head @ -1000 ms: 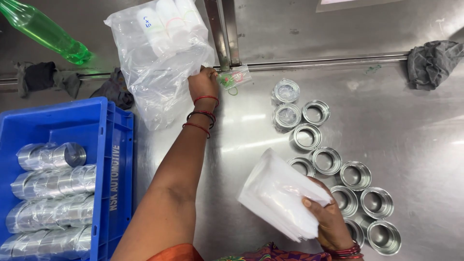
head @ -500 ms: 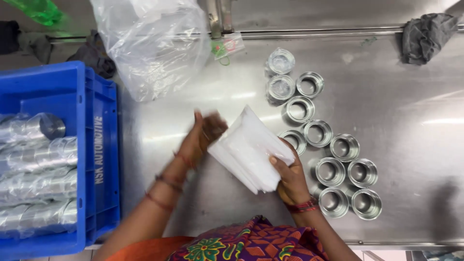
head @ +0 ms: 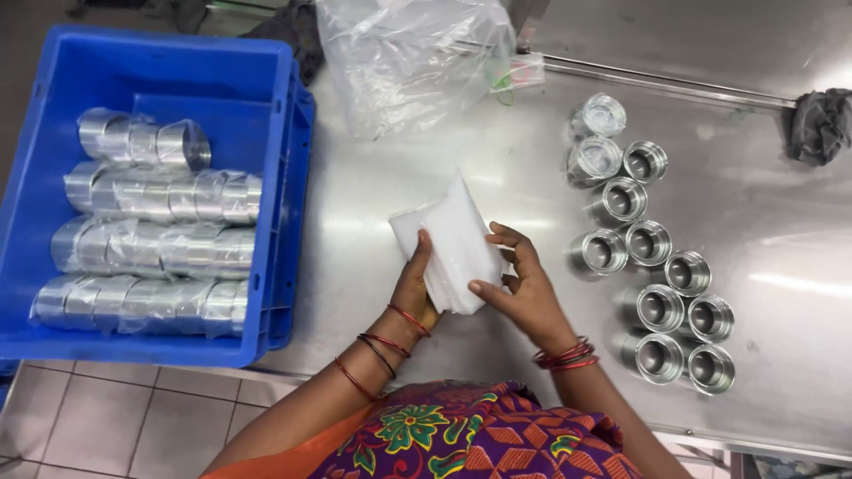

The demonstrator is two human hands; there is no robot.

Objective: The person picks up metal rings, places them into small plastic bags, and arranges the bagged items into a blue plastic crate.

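A: Steel table (head: 781,266) carries our work. We hold a stack of thin white bags (head: 450,239) over its middle. Left hand (head: 413,288) grips the stack from below, thumb laid flat on top, fingers curled underneath. Right hand (head: 524,288) clamps the right edge, thumb and forefinger pinched on it, the other fingers spread.

B: Failure modes?

A: We judge the sheets slippery. If either pinch loosens, the stack could fan out and slide onto the table or off the near edge to the tiled floor (head: 106,417). Several sheets may also cling together when we try to part one.

B: Surroundings?

A: Metal cups (head: 652,244) stand in paired rows to the right, near the right hand; two at the far end (head: 597,137) are already wrapped in clear film. A wide elbow swing could knock them over. A blue crate (head: 160,71) on the left holds rows of wrapped cups (head: 146,239). A large clear bag (head: 408,62) lies beyond the stack, and a grey rag (head: 821,124) sits at far right.

B: Obstructions?

A: Between the stack and the cups we see only bare steel.
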